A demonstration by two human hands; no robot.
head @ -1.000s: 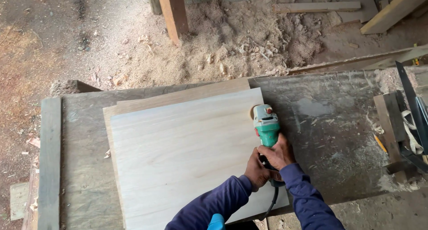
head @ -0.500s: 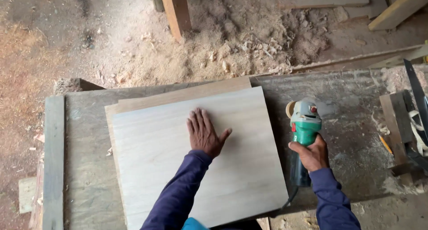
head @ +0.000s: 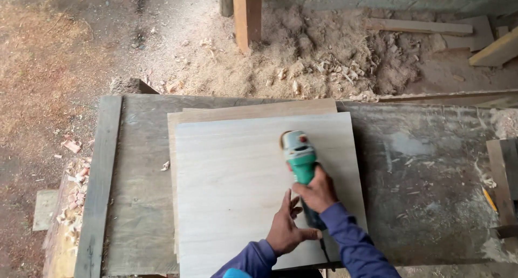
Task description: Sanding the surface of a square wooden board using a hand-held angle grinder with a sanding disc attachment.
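Note:
A pale square plywood board point(head: 232, 186) lies on a grey workbench point(head: 421, 170), stacked on a second, browner board point(head: 253, 112) whose far edge shows. My right hand point(head: 319, 191) grips the body of a green and grey angle grinder point(head: 298, 151), whose head rests on the pale board's right part. My left hand point(head: 286, 229) lies flat on the board just left of the right wrist, fingers spread, close to the grinder's rear end and its cord.
A dark plank point(head: 100, 181) runs along the bench's left edge. Wood offcuts point(head: 502, 170) lie at the bench's right end. Sawdust and shavings point(head: 334, 57) cover the ground beyond, with a wooden post point(head: 247, 14) and loose planks point(head: 421, 25).
The grinder has moved left from the bare bench onto the pale board. My left hand has slid back from the board's middle to beside my right wrist.

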